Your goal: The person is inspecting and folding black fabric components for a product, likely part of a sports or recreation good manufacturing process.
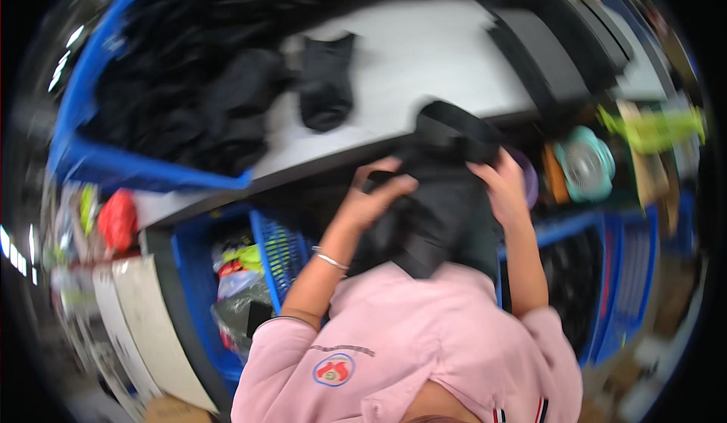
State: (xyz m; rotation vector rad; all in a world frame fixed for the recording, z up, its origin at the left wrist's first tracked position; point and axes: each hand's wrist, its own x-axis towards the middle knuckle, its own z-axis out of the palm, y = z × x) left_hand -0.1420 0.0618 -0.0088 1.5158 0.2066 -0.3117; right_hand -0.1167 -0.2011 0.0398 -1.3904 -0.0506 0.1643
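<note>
A black fabric piece (443, 196), smeared by motion, is in front of my body at the table's near edge, its wide band-like end curling up at the top. My left hand (379, 192) is closed on its left side, thumb across the cloth. At its right side, my right hand (501, 184) pinches the edge near the band. Its lower part hangs down against my pink shirt. On the white table (424, 44) beyond lies a separate small black fabric piece (327, 82), flat and pouch-shaped.
A large blue bin (151, 167) heaped with black fabric (182, 90) stands at the far left. Dark flat strips (541, 52) lie at the far right. A mint-green fan (587, 163) is on my right. Blue crates (214, 294) sit below the table on both sides.
</note>
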